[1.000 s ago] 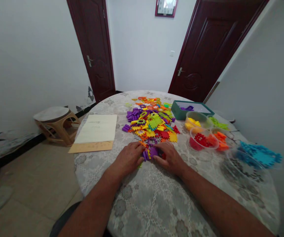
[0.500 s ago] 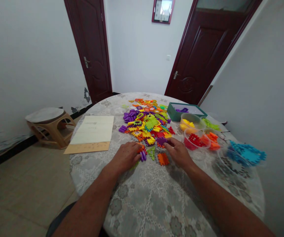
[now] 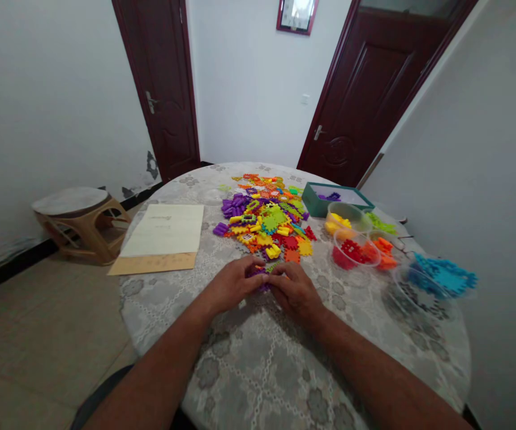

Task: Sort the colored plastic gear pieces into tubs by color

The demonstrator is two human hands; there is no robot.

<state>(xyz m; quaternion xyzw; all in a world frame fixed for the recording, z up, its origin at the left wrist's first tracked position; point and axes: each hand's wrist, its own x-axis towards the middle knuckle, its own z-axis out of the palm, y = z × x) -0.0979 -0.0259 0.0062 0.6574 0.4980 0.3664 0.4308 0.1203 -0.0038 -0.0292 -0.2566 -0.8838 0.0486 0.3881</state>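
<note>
From here I'm seeing the left hand [image 3: 235,283] pinching a small purple piece [image 3: 264,287] between thumb and fingers. The right hand [image 3: 297,292] is curling in against it, fingertips meeting the left's; whether it is gripping too, I cannot tell. Part of the grouping by colour looks done: yellow pieces [image 3: 338,222], red pieces [image 3: 351,253] and orange pieces [image 3: 386,254] are sitting apart toward the right. Plenty is seemingly remaining, since a big mixed heap [image 3: 271,221] is lying just beyond the fingers. The purple piece is resting right between the hands, partly hidden, while paper [image 3: 163,230] is lying off left.
</note>
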